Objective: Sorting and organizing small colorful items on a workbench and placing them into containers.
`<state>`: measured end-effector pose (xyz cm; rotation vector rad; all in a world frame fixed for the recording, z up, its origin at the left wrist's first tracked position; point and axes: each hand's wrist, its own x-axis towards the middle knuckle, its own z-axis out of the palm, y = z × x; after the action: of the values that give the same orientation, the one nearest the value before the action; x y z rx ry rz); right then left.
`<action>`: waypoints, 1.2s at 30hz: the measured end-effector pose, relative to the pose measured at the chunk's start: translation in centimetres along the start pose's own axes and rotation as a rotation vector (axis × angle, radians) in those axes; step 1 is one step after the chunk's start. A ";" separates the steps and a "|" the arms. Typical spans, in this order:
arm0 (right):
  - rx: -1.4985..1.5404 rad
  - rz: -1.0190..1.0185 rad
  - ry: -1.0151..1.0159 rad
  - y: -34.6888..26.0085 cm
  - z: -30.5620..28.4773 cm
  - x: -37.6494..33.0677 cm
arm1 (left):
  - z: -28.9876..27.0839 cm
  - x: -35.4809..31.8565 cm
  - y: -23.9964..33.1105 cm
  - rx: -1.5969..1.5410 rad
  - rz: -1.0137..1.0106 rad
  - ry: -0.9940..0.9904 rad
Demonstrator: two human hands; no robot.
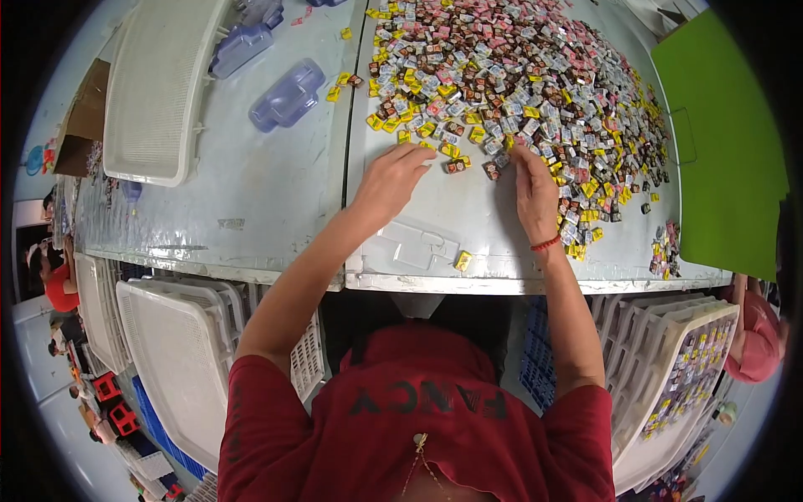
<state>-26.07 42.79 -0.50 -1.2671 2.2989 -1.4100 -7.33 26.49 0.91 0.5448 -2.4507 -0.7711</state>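
A broad pile of small wrapped packets (502, 92), yellow, brown, pink and silver, covers the far right of the table. My left hand (391, 180) is at the pile's near left edge. Its fingers reach toward yellow packets, thumb a little apart, and no packet shows in it. Opposite it, my right hand (536, 197) stands on edge against the pile, fingers stretched out and touching packets. Between both hands lie a few loose packets, among them a brown one (457, 166). Nearer me, a clear plastic tray (410, 246) rests at the table edge beside a single yellow packet (462, 260).
Left on the table are a white perforated crate (159, 92) and blue translucent moulded trays (287, 94). A green panel (723, 142) stands at the right. Stacked white crates flank me below the table, the right ones (694, 376) holding packets. Other people appear at both sides.
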 end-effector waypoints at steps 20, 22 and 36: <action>-0.080 0.073 -0.197 -1.0 -0.5 -2.5 | 2.7 1.9 1.3 0.038 0.283 -0.372; 0.103 0.137 -0.175 0.3 -1.4 -2.5 | 3.2 2.3 2.0 0.028 0.268 -0.389; -0.112 -0.004 -0.093 -2.2 0.7 -4.7 | 6.3 0.1 6.0 0.074 0.071 -0.156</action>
<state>-21.49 45.30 -0.49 -1.3393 2.3427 -1.2117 -12.34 33.55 0.20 0.4361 -2.6360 -0.7211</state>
